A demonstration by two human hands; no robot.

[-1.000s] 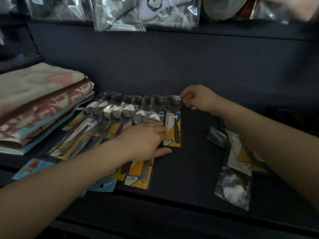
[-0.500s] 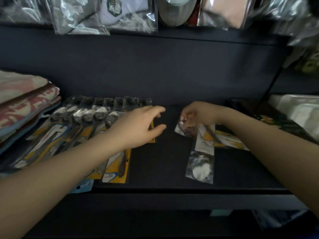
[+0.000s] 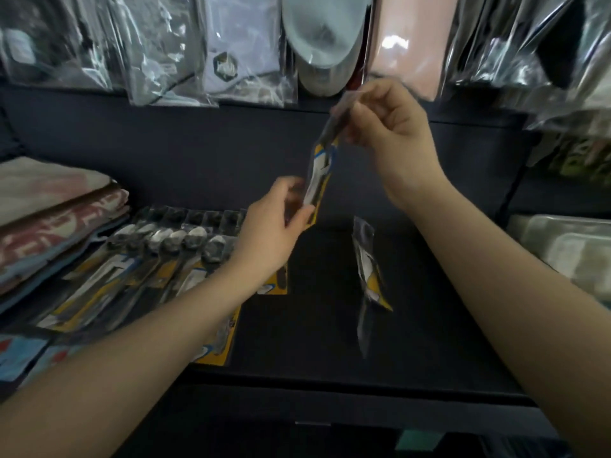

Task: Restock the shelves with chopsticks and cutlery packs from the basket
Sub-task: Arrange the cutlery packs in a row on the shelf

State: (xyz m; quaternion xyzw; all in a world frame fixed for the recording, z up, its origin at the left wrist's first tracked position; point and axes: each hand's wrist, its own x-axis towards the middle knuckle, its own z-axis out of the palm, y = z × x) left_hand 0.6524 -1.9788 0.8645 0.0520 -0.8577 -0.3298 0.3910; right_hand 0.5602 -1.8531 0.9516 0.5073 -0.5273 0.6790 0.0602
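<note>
Hands share one cutlery pack [image 3: 320, 171], lifted off shelf [image 3: 429, 325]: right hand [image 3: 385, 127] pinches top end, left hand [image 3: 276, 231] grips bottom, likely squaring it for row of packs [image 3: 158, 259] under left hand. Spare pack [image 3: 368, 276] lies below right hand.

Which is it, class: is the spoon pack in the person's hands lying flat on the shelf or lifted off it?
Lifted. The spoon pack hangs tilted above the shelf, right hand pinching its top, left hand its bottom.
</note>
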